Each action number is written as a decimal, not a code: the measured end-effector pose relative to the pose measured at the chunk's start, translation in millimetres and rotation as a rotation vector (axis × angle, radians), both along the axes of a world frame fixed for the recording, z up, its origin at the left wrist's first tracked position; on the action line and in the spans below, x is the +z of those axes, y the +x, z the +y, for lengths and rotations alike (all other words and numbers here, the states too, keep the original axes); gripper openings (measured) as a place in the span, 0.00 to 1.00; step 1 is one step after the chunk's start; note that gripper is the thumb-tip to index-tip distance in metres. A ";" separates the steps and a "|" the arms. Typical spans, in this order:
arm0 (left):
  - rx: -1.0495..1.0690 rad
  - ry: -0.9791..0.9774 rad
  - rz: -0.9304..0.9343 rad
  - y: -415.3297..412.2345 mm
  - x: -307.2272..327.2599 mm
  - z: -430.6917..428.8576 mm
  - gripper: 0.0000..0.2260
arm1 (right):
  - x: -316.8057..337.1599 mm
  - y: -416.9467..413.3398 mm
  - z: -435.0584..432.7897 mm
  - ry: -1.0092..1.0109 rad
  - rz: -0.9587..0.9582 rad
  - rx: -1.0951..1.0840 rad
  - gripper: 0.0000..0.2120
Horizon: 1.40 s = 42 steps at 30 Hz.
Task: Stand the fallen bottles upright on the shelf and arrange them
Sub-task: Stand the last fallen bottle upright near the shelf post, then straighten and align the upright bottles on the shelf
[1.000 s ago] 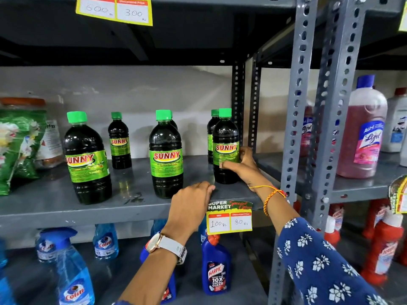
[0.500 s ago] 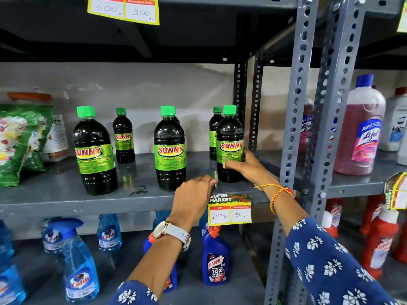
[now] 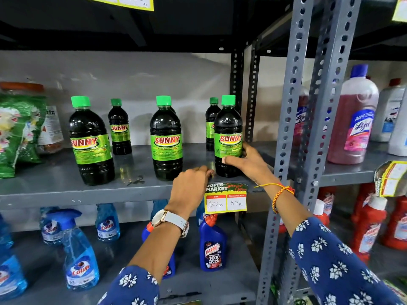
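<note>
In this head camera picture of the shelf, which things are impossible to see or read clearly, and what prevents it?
- Rear right Sunny bottle: mostly hidden behind the front right Sunny bottle, which the right hand holds.
- A bottle behind the middle Sunny bottle: only a sliver of shoulder shows.
- Top price tag: cut off by the upper edge.
- Orange-lidded jar: covered by the green packet.
- Left hand fingertips: curled over the shelf edge, unseen.

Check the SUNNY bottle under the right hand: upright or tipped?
Upright. The SUNNY bottle stands base-down on the grey shelf, green cap on top, label level; the right hand grips its lower body.
</note>
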State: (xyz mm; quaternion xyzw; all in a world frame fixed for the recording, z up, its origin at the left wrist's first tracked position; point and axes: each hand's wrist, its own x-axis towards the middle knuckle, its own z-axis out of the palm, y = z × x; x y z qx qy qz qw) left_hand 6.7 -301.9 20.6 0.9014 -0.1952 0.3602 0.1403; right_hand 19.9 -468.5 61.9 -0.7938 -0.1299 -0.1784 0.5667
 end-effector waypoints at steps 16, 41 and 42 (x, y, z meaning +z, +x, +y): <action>-0.257 -0.395 -0.109 -27.6 2.9 43.6 0.14 | -15.5 -12.0 4.9 0.113 -0.297 -0.127 0.40; 0.219 -0.381 0.279 1.1 19.0 247.1 0.34 | -2.8 3.1 147.0 -0.115 -0.030 0.086 0.19; 0.229 -0.379 0.268 1.8 18.4 247.4 0.34 | -3.2 3.0 146.9 -0.123 -0.032 0.078 0.18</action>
